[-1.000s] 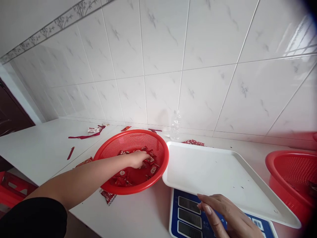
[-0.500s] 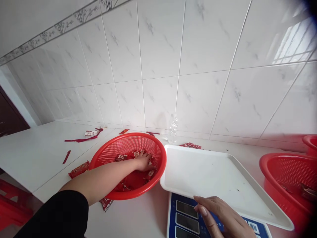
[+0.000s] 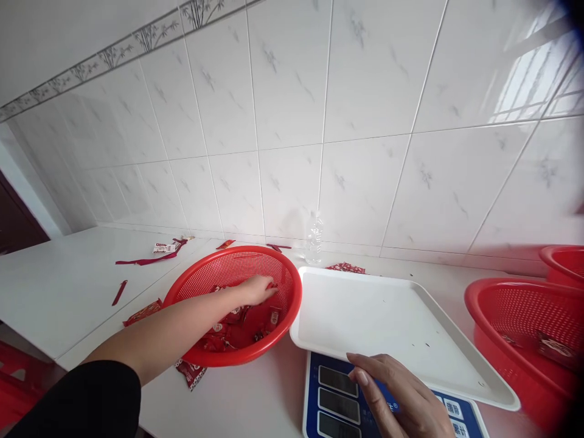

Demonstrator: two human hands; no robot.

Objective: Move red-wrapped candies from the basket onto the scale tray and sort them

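Note:
My left hand reaches into a round red basket that holds several small red snack packets. Its fingers curl down among the packets at the far side of the heap, and what they grip is hidden. My right hand lies on the front panel of a blue electronic scale, fingers stretched out and flat. A white rectangular tray rests on top of the scale.
Two more red baskets stand at the right edge of the white counter. A clear plastic bottle stands against the tiled wall. Loose red packets and torn strips lie on the counter to the left and beside the basket.
My left hand has shifted a little back and up inside the basket, stirring the packets. The camera has drifted right. My right hand stays on the scale.

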